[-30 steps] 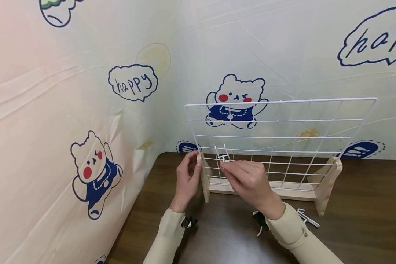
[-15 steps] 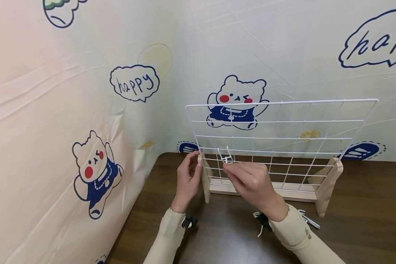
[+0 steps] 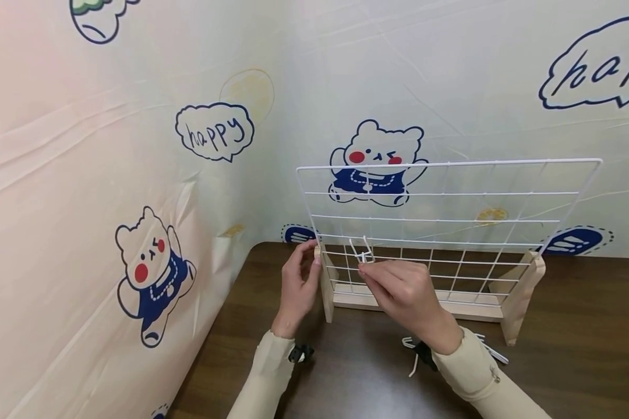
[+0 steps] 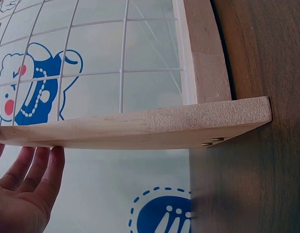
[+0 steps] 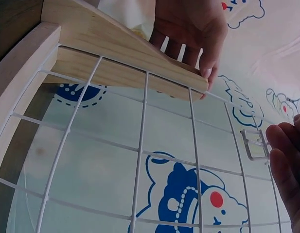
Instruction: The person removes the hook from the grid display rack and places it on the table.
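Note:
A white wire grid panel stands tilted in a pale wooden stand. My left hand grips the top end of the stand's left side board, with the thumb in front and fingers behind, as the right wrist view shows. Between thumb and fingertips, my right hand pinches a small white wire hook with two prongs pointing up. The hook is at the left part of the grid; in the right wrist view its square frame lies against the wires. Whether it is hooked on cannot be told.
On the dark wooden table lie more white hooks: one by the right wrist strap, others partly hidden by the right sleeve. The stand's right side board is at the right. A printed curtain hangs behind and left.
My right hand has shifted slightly right and down along the grid, carrying the hook with it. The left hand keeps its grip on the side board.

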The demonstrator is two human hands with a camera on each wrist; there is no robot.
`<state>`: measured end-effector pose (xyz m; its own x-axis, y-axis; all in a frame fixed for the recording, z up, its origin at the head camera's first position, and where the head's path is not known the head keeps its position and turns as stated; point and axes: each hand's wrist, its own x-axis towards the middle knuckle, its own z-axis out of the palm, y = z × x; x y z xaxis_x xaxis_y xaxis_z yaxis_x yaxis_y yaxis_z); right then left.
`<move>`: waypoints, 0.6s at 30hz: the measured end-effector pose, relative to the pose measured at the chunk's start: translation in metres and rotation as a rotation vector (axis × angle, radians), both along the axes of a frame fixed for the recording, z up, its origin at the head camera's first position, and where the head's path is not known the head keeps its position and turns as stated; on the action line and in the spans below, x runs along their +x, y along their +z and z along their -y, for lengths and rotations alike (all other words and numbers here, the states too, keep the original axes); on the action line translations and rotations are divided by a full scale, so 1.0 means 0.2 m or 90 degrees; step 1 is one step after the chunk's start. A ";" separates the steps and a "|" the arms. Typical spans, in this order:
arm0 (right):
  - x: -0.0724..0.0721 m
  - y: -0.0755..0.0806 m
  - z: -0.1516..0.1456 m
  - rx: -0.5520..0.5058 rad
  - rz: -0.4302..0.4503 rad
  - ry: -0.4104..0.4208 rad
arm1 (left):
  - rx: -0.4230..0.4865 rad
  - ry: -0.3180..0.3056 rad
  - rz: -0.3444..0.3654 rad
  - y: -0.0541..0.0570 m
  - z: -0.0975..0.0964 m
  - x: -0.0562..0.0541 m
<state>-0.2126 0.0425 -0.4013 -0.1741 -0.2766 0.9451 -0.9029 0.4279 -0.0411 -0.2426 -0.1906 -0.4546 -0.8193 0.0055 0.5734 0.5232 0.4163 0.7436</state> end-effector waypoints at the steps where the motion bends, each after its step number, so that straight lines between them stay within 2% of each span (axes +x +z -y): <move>1: 0.00 0.00 0.00 0.000 -0.001 -0.001 | -0.001 0.001 0.003 0.00 0.00 0.00; 18: 0.00 -0.04 -0.02 0.018 -0.024 -0.010 | 0.003 -0.001 -0.001 0.00 0.00 0.00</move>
<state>-0.2117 0.0457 -0.4101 -0.1423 -0.3016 0.9427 -0.8969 0.4422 0.0060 -0.2418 -0.1901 -0.4538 -0.8184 0.0039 0.5747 0.5250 0.4119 0.7448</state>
